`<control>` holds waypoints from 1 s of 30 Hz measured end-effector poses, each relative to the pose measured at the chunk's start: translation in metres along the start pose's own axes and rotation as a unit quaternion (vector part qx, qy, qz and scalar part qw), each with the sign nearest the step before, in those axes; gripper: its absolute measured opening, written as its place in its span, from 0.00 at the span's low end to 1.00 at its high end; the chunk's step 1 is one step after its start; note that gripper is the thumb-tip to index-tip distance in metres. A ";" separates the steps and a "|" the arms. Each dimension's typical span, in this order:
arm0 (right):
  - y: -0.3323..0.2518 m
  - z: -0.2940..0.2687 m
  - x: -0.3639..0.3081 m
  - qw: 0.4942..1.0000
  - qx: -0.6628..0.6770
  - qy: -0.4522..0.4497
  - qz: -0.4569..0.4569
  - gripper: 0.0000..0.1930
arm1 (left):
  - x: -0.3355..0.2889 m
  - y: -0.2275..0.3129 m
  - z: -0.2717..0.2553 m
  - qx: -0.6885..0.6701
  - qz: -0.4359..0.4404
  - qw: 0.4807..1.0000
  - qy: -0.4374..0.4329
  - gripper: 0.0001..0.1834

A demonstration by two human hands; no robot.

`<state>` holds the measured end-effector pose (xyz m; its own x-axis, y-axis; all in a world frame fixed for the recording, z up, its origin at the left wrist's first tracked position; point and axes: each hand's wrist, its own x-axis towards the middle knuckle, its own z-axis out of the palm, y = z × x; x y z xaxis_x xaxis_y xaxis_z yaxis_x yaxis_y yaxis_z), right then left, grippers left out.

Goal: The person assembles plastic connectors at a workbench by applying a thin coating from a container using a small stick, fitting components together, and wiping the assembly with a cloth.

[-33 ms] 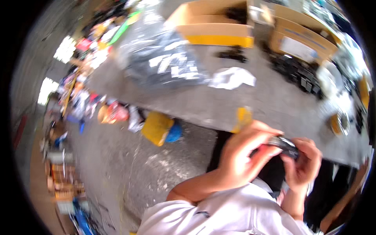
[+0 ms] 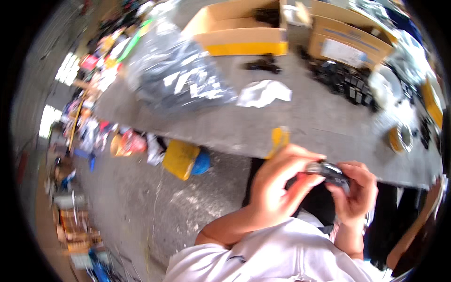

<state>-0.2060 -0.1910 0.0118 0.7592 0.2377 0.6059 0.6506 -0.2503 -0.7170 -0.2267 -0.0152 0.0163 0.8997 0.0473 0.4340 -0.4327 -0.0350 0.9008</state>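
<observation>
Close to my chest, just below the edge of the grey table (image 2: 300, 122), I hold a small black part (image 2: 329, 171) in both hands. My left hand (image 2: 275, 188) curls around its left end with the fingers over the top. My right hand (image 2: 357, 192) pinches its right end. On the table beyond lie a pile of similar black parts (image 2: 343, 80) and a few loose ones (image 2: 265, 66).
A clear plastic bag of dark items (image 2: 174, 75) lies on the table's left. Two open cardboard boxes (image 2: 239, 33) (image 2: 347, 40) stand at the back, with a white crumpled wrapper (image 2: 263, 91) in front. A tape roll (image 2: 399, 138) sits right. A yellow and blue container (image 2: 183, 160) is on the floor.
</observation>
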 end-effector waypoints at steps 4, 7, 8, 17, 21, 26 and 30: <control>0.009 -0.017 0.004 1.000 0.021 0.003 -0.022 0.22 | 0.013 0.007 0.012 0.042 0.000 0.999 -0.033 0.07; 0.008 -0.026 0.004 0.999 0.042 -0.012 -0.004 0.23 | 0.010 0.011 0.019 0.015 -0.047 0.998 -0.046 0.12; 0.008 -0.026 0.001 0.999 0.046 -0.006 -0.001 0.23 | 0.009 0.011 0.020 0.015 -0.042 0.998 -0.045 0.16; 0.004 -0.021 -0.007 0.998 0.049 -0.004 0.029 0.22 | 0.009 0.008 0.013 0.118 0.057 0.987 -0.092 0.12; 0.001 -0.021 -0.009 0.996 0.056 -0.005 0.069 0.22 | 0.008 0.006 0.017 0.101 0.042 0.990 -0.088 0.11; 0.005 -0.015 -0.018 0.989 0.100 0.023 0.103 0.21 | 0.003 0.006 0.022 0.080 0.027 0.993 -0.086 0.10; 0.010 -0.008 -0.013 0.997 0.049 0.061 -0.016 0.19 | 0.004 -0.008 0.021 -0.054 -0.003 0.991 -0.120 0.21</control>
<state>-0.2092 -0.2038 0.0000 0.7384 0.1263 0.6625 0.6743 -0.1501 -0.7230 -0.2185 -0.0361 0.0101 0.8841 -0.1915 0.4262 -0.4202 0.0730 0.9045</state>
